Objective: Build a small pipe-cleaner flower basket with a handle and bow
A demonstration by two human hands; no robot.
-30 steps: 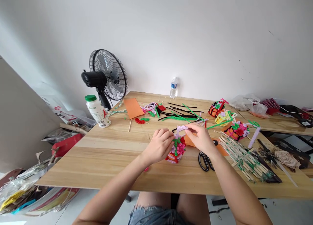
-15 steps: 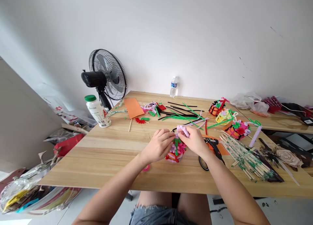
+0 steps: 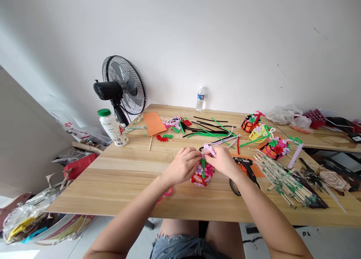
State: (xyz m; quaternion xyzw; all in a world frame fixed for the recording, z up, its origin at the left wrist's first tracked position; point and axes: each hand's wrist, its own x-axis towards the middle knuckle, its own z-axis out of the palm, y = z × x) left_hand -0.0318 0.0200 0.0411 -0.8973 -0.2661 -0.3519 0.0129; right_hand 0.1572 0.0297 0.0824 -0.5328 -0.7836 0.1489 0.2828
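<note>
A small basket of pipe-cleaner flowers [image 3: 203, 173], pink, lilac and red with a green handle, stands on the table under my hands. My right hand [image 3: 221, 160] is closed on a twisted lilac pipe cleaner [image 3: 209, 150] at the top of the handle. From the other side, my left hand [image 3: 184, 166] pinches at the same spot; its fingertips meet the lilac piece near the handle top. The exact contact between the fingertips is too small to make out.
Loose pipe cleaners [image 3: 210, 131] lie behind the hands. To the right are a glue gun [image 3: 248, 168], wrapped sticks [image 3: 284, 180] and more flower baskets [image 3: 275, 148]. A white bottle [image 3: 113, 128], orange card [image 3: 154, 123] and fan [image 3: 124, 86] are left.
The lilac piece at the handle top has shifted slightly left with my right hand's fingers, which have drawn closer to my left fingertips. The basket stays in place.
</note>
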